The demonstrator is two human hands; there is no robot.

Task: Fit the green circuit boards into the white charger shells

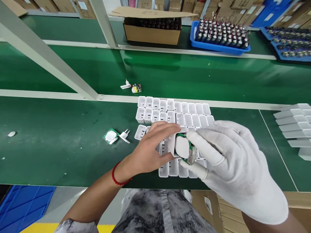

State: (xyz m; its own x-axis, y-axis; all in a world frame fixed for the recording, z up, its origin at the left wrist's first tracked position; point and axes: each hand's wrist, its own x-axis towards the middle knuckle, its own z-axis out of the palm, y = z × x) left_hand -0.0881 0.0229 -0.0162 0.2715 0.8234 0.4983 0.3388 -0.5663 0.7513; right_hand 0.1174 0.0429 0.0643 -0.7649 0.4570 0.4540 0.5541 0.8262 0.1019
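Note:
My bare left hand (152,147) grips a white plastic charger shell (171,144) from the left, above a block of several empty white shells (175,113) standing in rows on the green bench. My gloved right hand (233,161) pinches a small green circuit board with a white cap (184,148) and holds it at the shell's open mouth. Both hands meet over the front rows of shells.
A loose board with a white pad (110,136) and a white plug piece (124,135) lie left of the shells. Another board and plug (132,87) lie on the belt behind. White trays (295,126) are stacked at right. A cardboard box (152,27) and blue trays (218,45) stand at the back.

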